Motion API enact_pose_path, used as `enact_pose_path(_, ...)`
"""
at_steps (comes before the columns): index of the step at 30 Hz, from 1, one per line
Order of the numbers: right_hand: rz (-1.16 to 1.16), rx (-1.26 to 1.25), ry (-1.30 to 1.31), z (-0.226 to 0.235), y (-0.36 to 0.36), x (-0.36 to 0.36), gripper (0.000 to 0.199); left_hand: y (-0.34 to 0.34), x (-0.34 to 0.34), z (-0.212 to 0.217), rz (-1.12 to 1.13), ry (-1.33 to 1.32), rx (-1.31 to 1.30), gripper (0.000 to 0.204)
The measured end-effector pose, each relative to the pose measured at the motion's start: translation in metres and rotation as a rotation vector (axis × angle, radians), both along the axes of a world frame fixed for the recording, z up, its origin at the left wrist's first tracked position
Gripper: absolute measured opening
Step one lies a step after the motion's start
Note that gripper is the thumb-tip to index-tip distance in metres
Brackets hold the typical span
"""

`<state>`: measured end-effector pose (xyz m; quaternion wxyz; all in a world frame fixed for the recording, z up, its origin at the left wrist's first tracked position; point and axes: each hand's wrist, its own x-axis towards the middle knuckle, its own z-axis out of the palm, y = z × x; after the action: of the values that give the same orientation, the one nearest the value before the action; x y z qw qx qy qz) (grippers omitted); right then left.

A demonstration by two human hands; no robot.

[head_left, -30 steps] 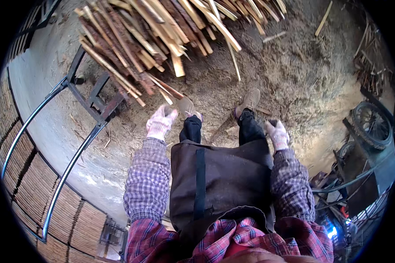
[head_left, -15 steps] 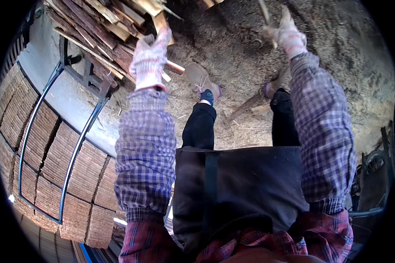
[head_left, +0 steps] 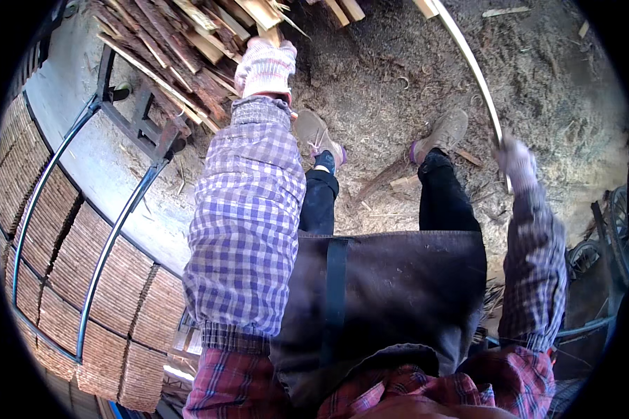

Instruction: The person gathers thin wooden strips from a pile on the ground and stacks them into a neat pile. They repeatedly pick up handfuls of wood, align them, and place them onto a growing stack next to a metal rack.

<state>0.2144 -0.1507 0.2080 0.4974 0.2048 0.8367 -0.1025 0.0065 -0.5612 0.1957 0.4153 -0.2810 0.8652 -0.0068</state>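
Over the dirt floor, the right hand grips the near end of a long wood strip pointing forward and left, while the left hand, at the stick pile, hides its grip.

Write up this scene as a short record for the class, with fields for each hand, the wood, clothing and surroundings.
Left hand: gloved, at the end of a pale wooden piece; grip hidden
Right hand: gloved, blurred, closed around a long pale wooden strip
Wood: pile of split sticks, upper left
Clothing: dark apron, checked oversleeves
Surroundings: tubular metal handle and stacked ridged brown slabs, left
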Motion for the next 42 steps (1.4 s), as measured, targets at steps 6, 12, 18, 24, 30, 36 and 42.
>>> enact_pose_path(6,-0.379,-0.096,-0.118,0.113,0.048,0.145,0.024,-0.012,0.053,0.065,-0.008,0.077,0.108,0.047)
enact_pose_path(12,-0.543,-0.097,-0.125,0.183,0.022,0.203,0.025,-0.079,0.164,0.189,0.058,0.115,0.252,0.043)
enact_pose_path(18,-0.429,-0.187,-0.071,0.218,-0.033,0.137,0.035,-0.130,0.305,0.349,0.660,0.044,0.447,0.040)
enact_pose_path(24,-0.207,-0.354,0.212,0.260,-0.195,-0.068,0.043,-0.095,0.308,0.348,1.053,0.355,0.683,0.039)
enact_pose_path(30,-0.254,-0.566,0.171,0.244,-0.326,-0.222,0.059,-0.091,0.142,0.266,0.966,0.703,0.882,0.038)
enact_pose_path(36,0.142,-0.369,-0.046,0.207,-0.335,-0.199,0.066,-0.138,0.083,0.194,0.814,0.524,0.920,0.064)
enact_pose_path(42,-0.283,-0.120,-0.061,0.201,-0.140,-0.013,0.057,-0.130,0.172,0.249,0.214,0.133,0.359,0.066)
